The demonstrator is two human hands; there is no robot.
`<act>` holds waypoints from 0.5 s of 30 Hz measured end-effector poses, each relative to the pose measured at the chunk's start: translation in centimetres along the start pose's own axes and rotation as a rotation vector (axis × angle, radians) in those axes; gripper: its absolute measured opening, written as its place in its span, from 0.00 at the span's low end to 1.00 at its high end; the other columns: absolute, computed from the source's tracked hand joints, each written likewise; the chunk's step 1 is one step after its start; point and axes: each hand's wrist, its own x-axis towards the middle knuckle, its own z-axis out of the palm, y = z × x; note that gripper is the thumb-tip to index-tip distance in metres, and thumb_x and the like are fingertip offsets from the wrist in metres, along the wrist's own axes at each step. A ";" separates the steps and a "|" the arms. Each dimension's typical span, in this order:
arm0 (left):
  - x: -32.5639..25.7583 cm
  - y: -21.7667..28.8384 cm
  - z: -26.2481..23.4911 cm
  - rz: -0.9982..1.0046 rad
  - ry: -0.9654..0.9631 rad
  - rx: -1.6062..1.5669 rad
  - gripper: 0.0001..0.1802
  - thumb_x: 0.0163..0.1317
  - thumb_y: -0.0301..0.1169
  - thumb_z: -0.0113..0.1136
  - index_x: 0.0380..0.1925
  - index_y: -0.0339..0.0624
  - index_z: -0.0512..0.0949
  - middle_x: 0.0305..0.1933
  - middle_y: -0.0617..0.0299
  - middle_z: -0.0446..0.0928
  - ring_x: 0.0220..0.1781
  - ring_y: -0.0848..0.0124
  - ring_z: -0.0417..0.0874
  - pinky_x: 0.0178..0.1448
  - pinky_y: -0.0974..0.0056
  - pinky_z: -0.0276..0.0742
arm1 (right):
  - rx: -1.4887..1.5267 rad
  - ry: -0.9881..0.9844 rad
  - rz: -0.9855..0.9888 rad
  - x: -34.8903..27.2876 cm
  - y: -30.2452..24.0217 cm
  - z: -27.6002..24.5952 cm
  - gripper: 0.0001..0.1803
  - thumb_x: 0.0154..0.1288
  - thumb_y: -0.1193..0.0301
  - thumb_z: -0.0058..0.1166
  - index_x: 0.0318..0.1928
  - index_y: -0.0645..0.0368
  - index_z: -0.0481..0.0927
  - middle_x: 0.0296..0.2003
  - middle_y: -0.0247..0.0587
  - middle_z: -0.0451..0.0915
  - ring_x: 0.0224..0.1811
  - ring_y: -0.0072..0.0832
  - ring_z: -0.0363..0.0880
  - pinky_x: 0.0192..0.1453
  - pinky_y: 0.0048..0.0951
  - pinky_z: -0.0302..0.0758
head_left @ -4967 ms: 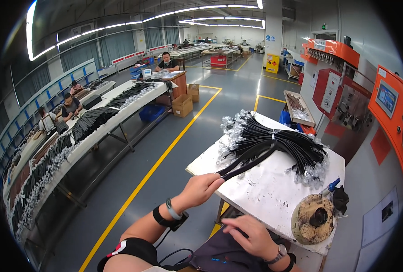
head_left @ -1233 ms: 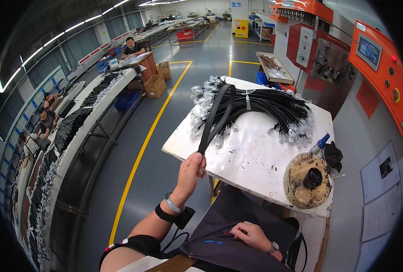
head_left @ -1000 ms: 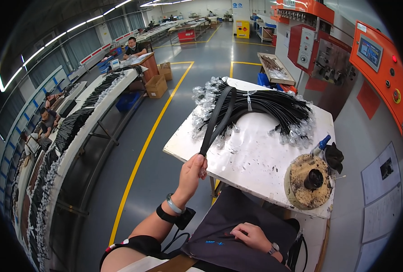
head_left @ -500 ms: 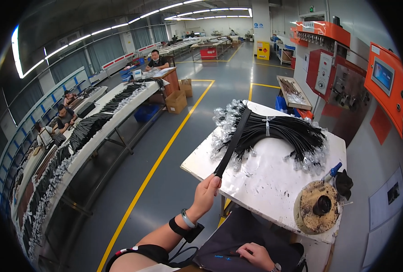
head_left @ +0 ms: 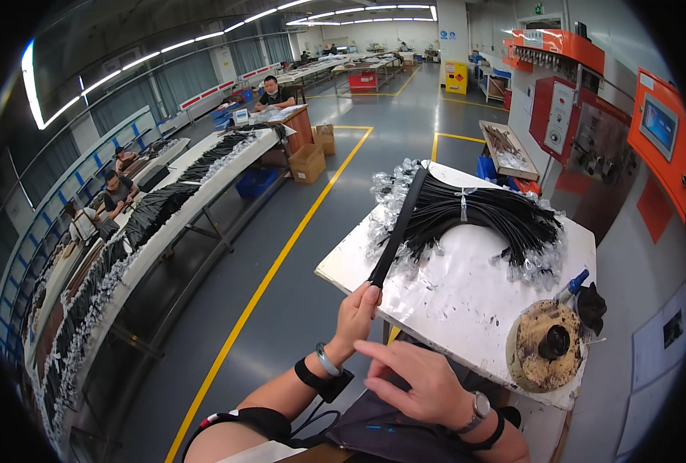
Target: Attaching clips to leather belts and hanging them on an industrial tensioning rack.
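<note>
My left hand (head_left: 357, 315) is closed on the near end of a long flat black strap (head_left: 399, 230), which slants up and away over the white worktable (head_left: 443, 316). Its far end overlaps a thick bundle of black straps (head_left: 497, 216), tied at the middle with a clear tie and wrapped in clear plastic at the ends. My right hand (head_left: 424, 382) hovers close to my left wrist, holding nothing that shows. Its index finger points left, apart from the thumb.
A round, stained stand with a small black cup (head_left: 554, 341) sits on the table's near right. Beside it are a blue-capped tube (head_left: 573, 285) and a crumpled black item (head_left: 591, 309). Orange machines (head_left: 663, 147) line the right wall. A long table (head_left: 138, 274) of straps runs left.
My right hand has risen from my lap and come up beside my left wrist. The left hand keeps its hold on the strap. The whole view has shifted slightly.
</note>
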 end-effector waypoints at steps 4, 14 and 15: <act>-0.3 -0.1 0.1 -0.003 -0.001 0.003 0.19 0.69 0.40 0.42 0.22 0.41 0.69 0.17 0.71 0.62 0.20 0.82 0.62 0.25 0.74 0.59 | -0.139 -0.096 0.011 -1.4 4.2 1.4 0.07 0.58 0.71 0.54 0.39 0.54 0.78 0.26 0.36 0.72 0.29 0.32 0.75 0.31 0.28 0.71; 0.4 -1.9 1.0 0.114 -0.009 0.182 0.16 0.67 0.35 0.44 0.24 0.37 0.70 0.19 0.61 0.66 0.22 0.73 0.65 0.27 0.67 0.62 | -0.202 -0.012 0.303 -8.0 8.9 0.8 0.05 0.58 0.71 0.54 0.35 0.55 0.80 0.26 0.36 0.74 0.30 0.33 0.75 0.36 0.29 0.70; 0.4 -1.6 1.1 0.117 0.002 0.185 0.16 0.67 0.35 0.44 0.24 0.37 0.70 0.19 0.61 0.66 0.22 0.73 0.65 0.27 0.67 0.62 | -0.278 0.036 0.279 -8.1 9.3 0.5 0.05 0.58 0.71 0.54 0.35 0.54 0.80 0.26 0.36 0.74 0.30 0.33 0.74 0.37 0.30 0.69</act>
